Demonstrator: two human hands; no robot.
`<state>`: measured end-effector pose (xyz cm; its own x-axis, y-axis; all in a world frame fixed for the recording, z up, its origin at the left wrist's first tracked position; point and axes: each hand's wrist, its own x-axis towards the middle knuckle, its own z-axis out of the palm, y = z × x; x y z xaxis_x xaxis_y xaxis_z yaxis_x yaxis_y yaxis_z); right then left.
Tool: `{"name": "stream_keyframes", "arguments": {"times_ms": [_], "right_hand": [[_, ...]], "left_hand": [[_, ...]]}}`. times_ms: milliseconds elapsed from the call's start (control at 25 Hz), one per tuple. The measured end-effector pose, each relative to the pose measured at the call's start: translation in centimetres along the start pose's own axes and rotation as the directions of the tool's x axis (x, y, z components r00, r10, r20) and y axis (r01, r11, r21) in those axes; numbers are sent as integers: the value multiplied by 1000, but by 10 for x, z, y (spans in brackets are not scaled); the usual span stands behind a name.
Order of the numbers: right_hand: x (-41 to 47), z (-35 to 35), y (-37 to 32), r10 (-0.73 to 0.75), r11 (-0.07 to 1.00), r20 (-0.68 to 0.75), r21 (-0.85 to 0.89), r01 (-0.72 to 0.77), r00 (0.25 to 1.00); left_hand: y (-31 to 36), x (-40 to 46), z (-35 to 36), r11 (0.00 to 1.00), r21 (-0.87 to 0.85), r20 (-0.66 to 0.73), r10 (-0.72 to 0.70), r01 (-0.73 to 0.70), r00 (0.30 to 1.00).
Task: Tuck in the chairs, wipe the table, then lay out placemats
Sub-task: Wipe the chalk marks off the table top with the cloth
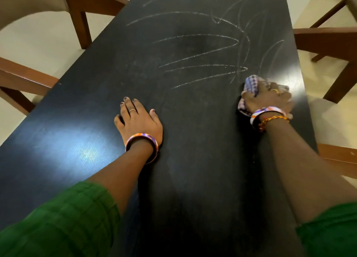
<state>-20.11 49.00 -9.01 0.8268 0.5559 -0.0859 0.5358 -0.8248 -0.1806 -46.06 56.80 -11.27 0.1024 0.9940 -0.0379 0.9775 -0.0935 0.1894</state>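
1. On the dark desk (81, 106), right edge: right hand (267, 98) curled around a checked cloth (251, 83), blurred, pressing it on the surface.
2. Left hand (138, 121) flat on the desk, fingers spread, holding nothing.
3. Chalk scribbles (202, 52) cover the far half.
4. Wooden chairs (25, 77) on both sides.

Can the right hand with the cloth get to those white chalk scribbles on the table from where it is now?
Probably yes. The right hand grips the cloth on the table, and the nearest chalk scribbles lie just beyond it with nothing between.
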Motion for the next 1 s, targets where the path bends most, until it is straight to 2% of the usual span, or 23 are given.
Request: {"name": "stream_keyframes", "arguments": {"times_ms": [80, 160, 240, 320, 400, 480, 520, 640, 800, 880, 1000], "right_hand": [[-36, 16, -43, -224, 974, 39, -12, 225, 974], [-81, 34, -77, -460, 886, 47, -41, 462, 887], [-87, 38, -78, -535, 841, 42, -69, 537, 844], [-48, 28, -50, -431, 900, 4, -75, 430, 902], [8, 13, 1, -187, 982, -24, -45, 186, 982], [49, -3, 46, 25, 1000, -5, 18, -24, 1000], [55, -9, 57, 68, 997, -4, 41, -68, 998], [19, 3, 50, 59, 997, -50, 60, -56, 997], [-66, 26, 24, -108, 994, -133, -41, 103, 985], [-41, 21, 18, -114, 993, -134, -49, 108, 984], [18, 5, 15, -35, 999, -45, 15, 35, 998]], "left_hand": [[-1, 0, 0, 1000, -1, -2, -1, 1, 1000], [0, 0, -1, 1000, -5, 1, 0, 0, 1000], [0, 0, -1, 1000, -8, -1, 5, -5, 1000], [0, 0, -1, 1000, -3, -7, 8, -8, 1000], [0, 0, 1, 1000, 6, -6, 11, -11, 1000], [-1, 0, 2, 1000, 13, -10, 10, -9, 1000], [0, 0, 2, 1000, 16, -13, 7, -7, 1000], [0, 0, 2, 1000, 17, -12, 4, -4, 1000], [1, 0, 3, 1000, 20, -17, 0, 1, 1000], [1, 0, 3, 1000, 16, -20, -2, 2, 1000], [0, -1, 3, 1000, 16, -16, 0, 0, 1000]]}}
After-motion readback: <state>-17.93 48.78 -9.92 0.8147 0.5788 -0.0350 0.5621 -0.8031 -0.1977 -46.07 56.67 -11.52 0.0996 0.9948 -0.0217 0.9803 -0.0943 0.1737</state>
